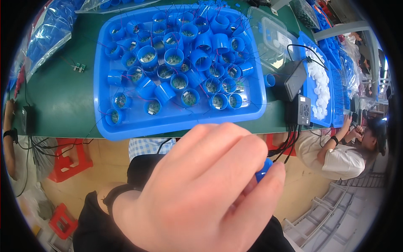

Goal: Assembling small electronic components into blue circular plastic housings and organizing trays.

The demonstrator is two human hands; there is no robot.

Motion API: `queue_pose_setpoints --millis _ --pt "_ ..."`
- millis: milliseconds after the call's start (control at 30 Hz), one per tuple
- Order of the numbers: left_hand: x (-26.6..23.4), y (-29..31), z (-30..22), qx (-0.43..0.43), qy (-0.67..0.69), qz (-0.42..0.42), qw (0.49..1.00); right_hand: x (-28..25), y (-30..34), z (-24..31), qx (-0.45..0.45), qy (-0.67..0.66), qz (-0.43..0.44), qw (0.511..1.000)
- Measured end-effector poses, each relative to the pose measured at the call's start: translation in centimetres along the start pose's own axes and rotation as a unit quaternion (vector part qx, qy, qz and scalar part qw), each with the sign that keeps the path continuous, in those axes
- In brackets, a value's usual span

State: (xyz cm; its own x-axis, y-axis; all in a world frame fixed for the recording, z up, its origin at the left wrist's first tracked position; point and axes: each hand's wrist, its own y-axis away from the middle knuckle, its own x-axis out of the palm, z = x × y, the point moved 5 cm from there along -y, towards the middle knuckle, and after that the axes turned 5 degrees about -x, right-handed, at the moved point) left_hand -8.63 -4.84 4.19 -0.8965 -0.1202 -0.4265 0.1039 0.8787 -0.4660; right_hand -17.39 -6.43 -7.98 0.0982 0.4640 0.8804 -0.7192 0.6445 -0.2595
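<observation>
My left hand [201, 189] fills the lower middle of the view, its back toward me and a dark band at the wrist. The fingers are closed, with the thumb and forefinger pinching a blue plastic piece [264, 170]. Only a small rounded part of that piece shows; the rest is behind my fingers. My right hand does not show. Beyond my left hand, a large blue tray [180, 126] rests on the green table. It holds many small blue plastic cups [179, 81] with green circuit boards and thin wires inside, some upright and some tipped over.
Right of the tray stand a lone blue cup [269, 80], a black box-shaped device [289, 80] with cables, a clear plastic container [268, 38] and a blue bin of white parts [308, 90]. A small circuit board [79, 67] lies left. Co-workers sit at both sides.
</observation>
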Motion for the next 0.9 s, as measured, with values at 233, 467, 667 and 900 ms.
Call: queue_pose_setpoints --millis 233,467,667,900 --pt "1.1 1.7 2.3 0.205 0.104 -0.113 0.967 -0.7 0.4 0.1 0.001 0.007 0.029 1.0" --pt "0.5 1.4 1.9 0.142 0.157 -0.136 0.968 -0.9 0.4 0.0 0.001 0.007 0.063 0.998" --pt "-0.2 0.1 -1.3 -0.122 0.064 0.008 0.99 1.4 0.9 0.9 -0.007 0.015 0.095 0.995" --pt "-1.3 0.6 4.6 0.02 -0.107 0.027 0.994 3.0 -1.6 4.2 0.035 0.308 -0.2 0.929"
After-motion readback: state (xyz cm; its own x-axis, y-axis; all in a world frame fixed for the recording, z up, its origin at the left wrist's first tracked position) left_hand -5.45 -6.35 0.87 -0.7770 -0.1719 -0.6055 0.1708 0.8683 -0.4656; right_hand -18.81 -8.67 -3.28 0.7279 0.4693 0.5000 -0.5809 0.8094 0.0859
